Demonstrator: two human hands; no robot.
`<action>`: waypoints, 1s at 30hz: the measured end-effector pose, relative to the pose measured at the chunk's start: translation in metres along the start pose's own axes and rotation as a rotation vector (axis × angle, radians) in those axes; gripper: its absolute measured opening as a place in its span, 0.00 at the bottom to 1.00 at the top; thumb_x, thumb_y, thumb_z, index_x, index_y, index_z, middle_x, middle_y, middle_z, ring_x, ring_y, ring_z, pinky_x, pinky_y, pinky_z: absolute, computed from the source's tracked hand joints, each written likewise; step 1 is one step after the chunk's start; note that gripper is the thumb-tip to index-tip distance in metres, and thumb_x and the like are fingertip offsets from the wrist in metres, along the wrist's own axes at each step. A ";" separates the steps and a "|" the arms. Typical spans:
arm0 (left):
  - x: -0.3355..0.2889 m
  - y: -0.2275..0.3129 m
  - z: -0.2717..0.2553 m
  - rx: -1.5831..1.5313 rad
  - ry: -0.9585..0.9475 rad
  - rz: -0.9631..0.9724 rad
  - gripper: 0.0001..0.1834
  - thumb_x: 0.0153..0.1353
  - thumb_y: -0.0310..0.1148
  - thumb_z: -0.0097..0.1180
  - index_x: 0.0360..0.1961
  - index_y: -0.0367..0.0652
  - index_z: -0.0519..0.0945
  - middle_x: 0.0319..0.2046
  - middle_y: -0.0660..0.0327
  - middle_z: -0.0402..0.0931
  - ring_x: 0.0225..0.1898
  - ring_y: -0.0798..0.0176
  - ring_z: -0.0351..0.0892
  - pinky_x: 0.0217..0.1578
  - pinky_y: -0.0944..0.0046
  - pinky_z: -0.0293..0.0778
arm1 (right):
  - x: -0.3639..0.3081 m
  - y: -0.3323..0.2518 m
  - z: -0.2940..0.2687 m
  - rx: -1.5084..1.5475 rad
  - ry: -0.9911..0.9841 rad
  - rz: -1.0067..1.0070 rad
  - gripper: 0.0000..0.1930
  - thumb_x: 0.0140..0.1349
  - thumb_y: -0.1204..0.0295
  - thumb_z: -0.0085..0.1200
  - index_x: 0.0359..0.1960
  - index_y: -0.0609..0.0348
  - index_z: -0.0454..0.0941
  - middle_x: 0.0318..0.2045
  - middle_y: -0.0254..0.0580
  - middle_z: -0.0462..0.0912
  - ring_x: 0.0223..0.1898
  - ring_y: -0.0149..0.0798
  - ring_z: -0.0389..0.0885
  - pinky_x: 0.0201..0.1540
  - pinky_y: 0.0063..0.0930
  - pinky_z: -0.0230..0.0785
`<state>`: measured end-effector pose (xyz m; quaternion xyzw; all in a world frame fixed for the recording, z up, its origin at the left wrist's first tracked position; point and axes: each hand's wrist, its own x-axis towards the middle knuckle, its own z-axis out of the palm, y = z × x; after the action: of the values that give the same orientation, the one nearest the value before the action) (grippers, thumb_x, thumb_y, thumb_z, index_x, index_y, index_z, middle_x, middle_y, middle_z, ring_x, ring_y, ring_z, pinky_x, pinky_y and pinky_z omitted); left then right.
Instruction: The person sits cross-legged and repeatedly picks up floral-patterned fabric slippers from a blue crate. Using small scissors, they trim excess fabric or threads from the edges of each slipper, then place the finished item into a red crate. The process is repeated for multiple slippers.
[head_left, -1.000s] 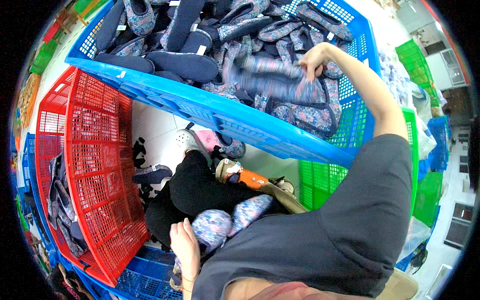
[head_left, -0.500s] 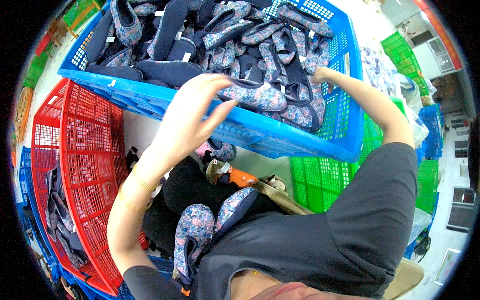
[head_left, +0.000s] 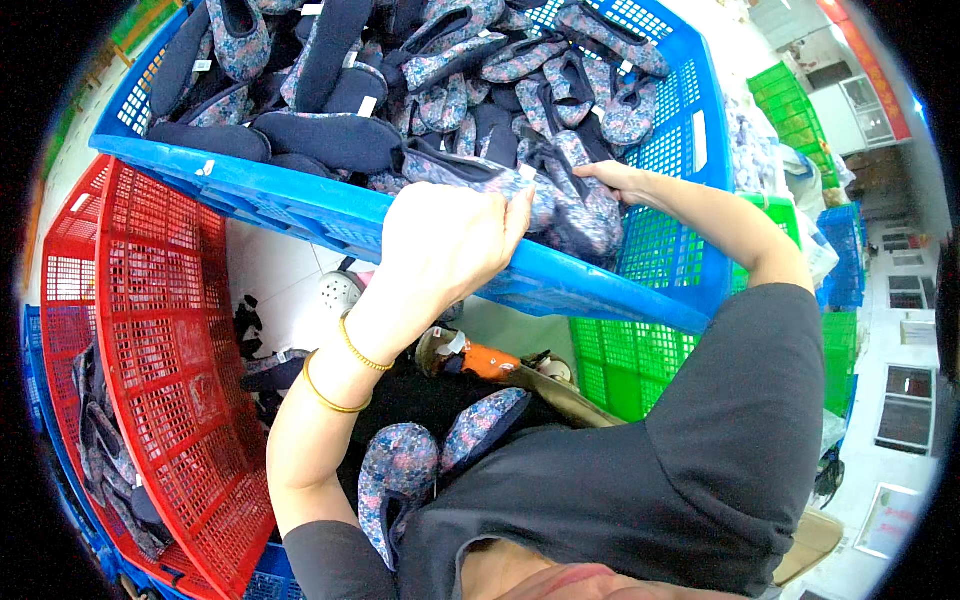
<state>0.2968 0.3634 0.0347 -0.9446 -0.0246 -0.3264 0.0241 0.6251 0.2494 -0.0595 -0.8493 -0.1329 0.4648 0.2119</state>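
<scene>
Floral slippers with dark navy soles fill a large blue crate (head_left: 600, 290) in front of me. My left hand (head_left: 450, 235) is closed at the crate's near rim, its fingers curled on a floral slipper (head_left: 480, 176) lying just inside; the palm hides part of the grip. Inside the right part of the crate, my right hand (head_left: 615, 180) pinches at another floral slipper (head_left: 585, 222), which is blurred by motion. Two more floral slippers, one of them a nearer slipper (head_left: 397, 470) and the other a tilted slipper (head_left: 485, 425), rest against my lap.
A red crate (head_left: 165, 360) stands on its side at the left, with several slippers beyond it. A green crate (head_left: 630, 365) is under the blue one at the right. Below the rim lie an orange item (head_left: 488, 363) and a pale clog (head_left: 340, 290) on the floor.
My left hand has moved right and closed on the slipper at the near rim; its fingers were apart before. My right hand has shifted left and lower among the slippers.
</scene>
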 end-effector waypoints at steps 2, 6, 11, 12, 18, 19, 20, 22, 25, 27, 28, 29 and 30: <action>-0.002 -0.001 0.002 -0.035 -0.032 -0.011 0.05 0.57 0.32 0.59 0.34 0.47 0.83 0.11 0.66 0.68 0.11 0.63 0.71 0.12 0.64 0.64 | 0.016 0.001 0.013 0.126 -0.027 -0.038 0.21 0.58 0.57 0.60 0.45 0.62 0.78 0.28 0.38 0.83 0.19 0.29 0.76 0.17 0.23 0.61; 0.009 0.002 -0.017 -0.154 -0.219 -0.187 0.13 0.63 0.40 0.51 0.27 0.45 0.82 0.13 0.57 0.74 0.15 0.56 0.76 0.16 0.60 0.69 | 0.023 -0.006 0.019 0.292 -0.259 -0.162 0.26 0.65 0.59 0.53 0.57 0.66 0.69 0.51 0.51 0.79 0.45 0.42 0.81 0.49 0.42 0.74; 0.012 -0.022 -0.023 -0.306 -0.548 -0.404 0.27 0.66 0.52 0.45 0.28 0.38 0.81 0.22 0.45 0.78 0.29 0.45 0.81 0.30 0.51 0.76 | 0.010 -0.052 0.052 0.580 -0.404 -0.133 0.27 0.68 0.49 0.45 0.55 0.60 0.71 0.48 0.47 0.80 0.45 0.39 0.81 0.48 0.38 0.76; 0.012 -0.033 -0.013 -0.343 -0.524 -0.407 0.31 0.65 0.54 0.45 0.23 0.34 0.80 0.22 0.43 0.79 0.29 0.43 0.82 0.33 0.49 0.78 | 0.024 -0.040 0.053 0.499 -0.420 -0.101 0.26 0.68 0.49 0.46 0.55 0.59 0.72 0.48 0.45 0.80 0.45 0.39 0.81 0.46 0.37 0.78; 0.045 -0.095 0.011 -0.530 -1.159 -0.800 0.41 0.65 0.60 0.44 0.44 0.19 0.75 0.42 0.32 0.75 0.39 0.39 0.82 0.28 0.54 0.82 | 0.055 -0.005 0.037 -0.224 -0.271 0.122 0.47 0.59 0.31 0.38 0.63 0.64 0.62 0.44 0.60 0.79 0.31 0.41 0.84 0.13 0.23 0.61; 0.048 -0.098 0.016 -0.543 -1.155 -0.885 0.44 0.65 0.61 0.43 0.54 0.19 0.68 0.46 0.32 0.73 0.40 0.36 0.81 0.27 0.52 0.84 | 0.053 -0.001 0.031 -0.282 -0.180 0.212 0.52 0.55 0.27 0.36 0.65 0.65 0.59 0.43 0.65 0.78 0.27 0.43 0.83 0.06 0.21 0.53; 0.047 -0.103 0.021 -0.630 -1.123 -0.967 0.49 0.62 0.64 0.43 0.60 0.19 0.61 0.54 0.29 0.66 0.43 0.30 0.78 0.31 0.44 0.83 | 0.047 0.005 0.027 -0.182 -0.318 0.104 0.53 0.55 0.26 0.35 0.67 0.65 0.56 0.41 0.65 0.76 0.19 0.43 0.78 0.07 0.19 0.50; 0.063 -0.113 0.028 -0.545 -1.298 -0.996 0.45 0.65 0.62 0.39 0.68 0.31 0.53 0.67 0.33 0.46 0.61 0.27 0.60 0.44 0.36 0.78 | 0.034 0.003 0.040 -0.191 -0.219 0.181 0.48 0.57 0.27 0.34 0.59 0.63 0.67 0.33 0.55 0.79 0.14 0.36 0.72 0.08 0.17 0.49; 0.070 -0.126 0.057 -0.620 -1.313 -1.194 0.53 0.60 0.68 0.44 0.69 0.33 0.47 0.64 0.24 0.44 0.63 0.26 0.53 0.50 0.30 0.69 | 0.073 0.017 0.042 -0.145 -0.535 0.166 0.40 0.61 0.30 0.31 0.50 0.58 0.67 0.38 0.46 0.77 0.22 0.37 0.73 0.21 0.29 0.63; 0.062 -0.126 0.074 -0.610 -1.295 -1.139 0.59 0.56 0.72 0.44 0.68 0.26 0.46 0.61 0.21 0.51 0.54 0.23 0.68 0.43 0.33 0.76 | 0.093 0.027 0.048 -0.127 -0.580 0.097 0.51 0.56 0.26 0.30 0.62 0.63 0.63 0.62 0.54 0.66 0.34 0.48 0.82 0.29 0.37 0.76; 0.063 -0.128 0.084 -0.550 -1.424 -1.093 0.59 0.56 0.72 0.42 0.68 0.26 0.45 0.61 0.24 0.55 0.49 0.27 0.74 0.42 0.37 0.78 | 0.104 0.035 0.046 -0.099 -0.661 0.052 0.54 0.53 0.24 0.30 0.64 0.64 0.61 0.63 0.54 0.64 0.35 0.48 0.82 0.29 0.36 0.75; 0.062 -0.125 0.090 -0.531 -1.520 -1.046 0.60 0.56 0.73 0.41 0.68 0.26 0.45 0.59 0.25 0.58 0.47 0.28 0.76 0.41 0.38 0.79 | 0.113 0.038 0.043 -0.193 -0.659 0.126 0.55 0.52 0.23 0.30 0.64 0.63 0.61 0.64 0.52 0.64 0.34 0.45 0.81 0.28 0.35 0.73; 0.058 -0.122 0.095 -0.511 -1.616 -0.994 0.60 0.56 0.74 0.40 0.68 0.26 0.45 0.58 0.26 0.62 0.45 0.30 0.78 0.41 0.40 0.79 | 0.124 0.041 0.040 -0.285 -0.656 0.200 0.56 0.51 0.22 0.31 0.64 0.63 0.61 0.64 0.51 0.64 0.33 0.43 0.80 0.27 0.33 0.72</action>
<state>0.3934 0.4925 0.0000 -0.7424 -0.3572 0.4494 -0.3454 0.6578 0.2753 -0.1893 -0.6851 -0.1736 0.7075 -0.0087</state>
